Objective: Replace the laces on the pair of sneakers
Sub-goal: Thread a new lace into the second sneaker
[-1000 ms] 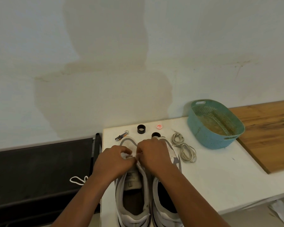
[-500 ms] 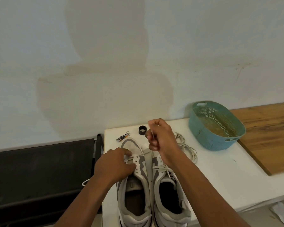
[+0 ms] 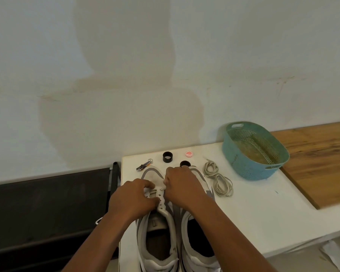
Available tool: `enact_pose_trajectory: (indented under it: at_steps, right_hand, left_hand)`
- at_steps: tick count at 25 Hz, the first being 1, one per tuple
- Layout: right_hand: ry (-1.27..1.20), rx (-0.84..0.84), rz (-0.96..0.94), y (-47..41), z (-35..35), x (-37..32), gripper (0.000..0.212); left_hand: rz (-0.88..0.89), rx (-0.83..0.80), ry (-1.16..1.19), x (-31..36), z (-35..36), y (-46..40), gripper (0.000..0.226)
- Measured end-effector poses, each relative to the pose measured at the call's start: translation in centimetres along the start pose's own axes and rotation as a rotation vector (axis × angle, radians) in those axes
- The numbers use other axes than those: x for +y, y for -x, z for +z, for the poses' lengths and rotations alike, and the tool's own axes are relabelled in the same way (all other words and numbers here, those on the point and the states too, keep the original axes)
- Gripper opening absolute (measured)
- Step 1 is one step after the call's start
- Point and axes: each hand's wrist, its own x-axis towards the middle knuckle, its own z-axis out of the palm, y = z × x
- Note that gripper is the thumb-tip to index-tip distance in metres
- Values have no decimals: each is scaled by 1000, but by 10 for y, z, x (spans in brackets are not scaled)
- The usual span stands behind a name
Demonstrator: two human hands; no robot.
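Lace [image 3: 161, 189], limp and light, looks best pinched near its tip, where both hands, left [image 3: 134, 200] and right [image 3: 182, 186], grasp it over the left sneaker [image 3: 157, 228].

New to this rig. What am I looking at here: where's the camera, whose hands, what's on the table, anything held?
There is no robot here. One wide-angle camera sits on a person's head and looks forward and down, so the two arms coming in from the bottom are the wearer's own.

A pair of grey and white sneakers stands on a white table, toes pointing away. The left hand rests on the left sneaker at its eyelets. The right hand pinches a white lace there, partly covering the right sneaker.

Also on the table: a loose coil of beige laces, a teal perforated basket, two black rings, a small red and white round disc, and a small metal tool. A wooden board lies to the right.
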Motion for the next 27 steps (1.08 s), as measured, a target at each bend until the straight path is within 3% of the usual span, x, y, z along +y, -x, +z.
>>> enact_pose_trajectory:
  at_steps: [3, 5, 7, 10, 12, 13, 14, 15, 18, 20, 22, 27]
  right_hand:
    - [157, -38, -6, 5, 5, 1, 23]
    - [96, -5, 43, 3, 4, 0, 17]
    - [-214, 50, 91, -2, 0, 1, 10]
    - [-878, 159, 132, -3, -18, -3, 16]
    - [-1321, 150, 135, 0, -35, -6, 17]
    - [-1415, 120, 161, 2, -39, -6, 18]
    - [-1364, 92, 199, 3, -40, -7, 18]
    - [-1143, 71, 230, 2, -36, -6, 18]
    - [-205, -84, 140, 5, -7, -1, 34]
    - [41, -97, 113, 5, 0, -1, 28]
    - [18, -52, 150, 3, -5, 0, 18]
    - [-342, 33, 217, 1, -18, 3, 17]
  left_hand:
    - [8, 3, 3, 1, -1, 0, 51]
    - [-3, -1, 0, 1, -1, 0, 51]
    - [-10, -1, 2, 1, -2, -1, 52]
    - [-12, -7, 31, -1, -2, -2, 50]
    - [-20, -14, 41, -1, -3, -2, 50]
    - [-23, -17, 39, -1, -2, -2, 50]
    - [-25, -19, 34, -2, -2, -2, 51]
    - [-24, -20, 26, -2, -2, -2, 51]
    - [-16, -16, 8, -1, -2, -2, 52]
    - [-17, -14, 16, 1, -3, -2, 51]
    - [-22, -11, 20, 2, -3, 0, 52]
    - [-47, -28, 16, 0, -4, -1, 52]
